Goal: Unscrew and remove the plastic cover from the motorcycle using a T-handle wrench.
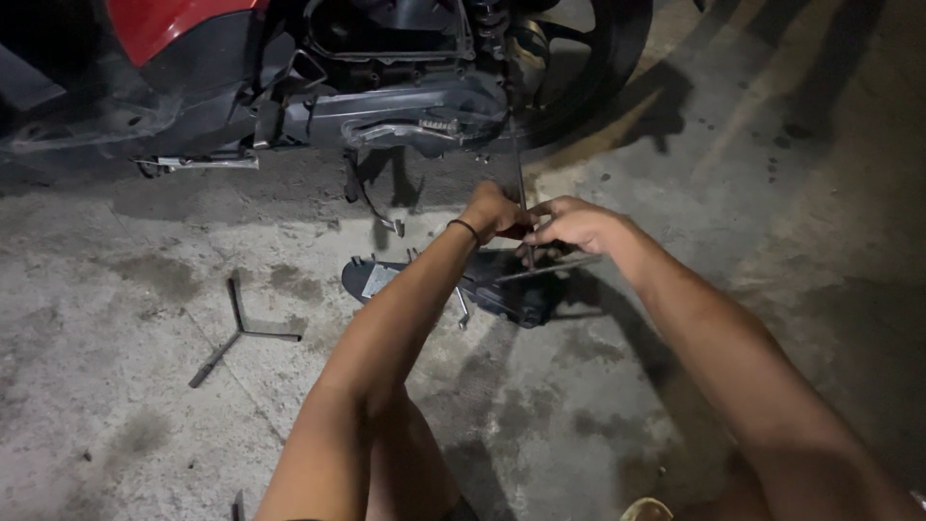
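A long thin rod tool [522,193] stands upright just under the scooter [386,87] engine, beside the rear wheel [588,58]. The left hand [492,210] is clenched around its handle; the right hand [576,224] grips it just beside. Below them a black cover [502,294] lies on the concrete floor [145,405]. A three-armed wrench [236,333] lies well apart to the left.

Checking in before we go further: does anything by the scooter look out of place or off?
Yes. A black cover panel lies loose on the concrete floor below the scooter, not fitted to it. A three-armed wrench lies apart on the left. Dark stains mark the concrete. Both hands, left hand and right hand, grip a thin rod tool.
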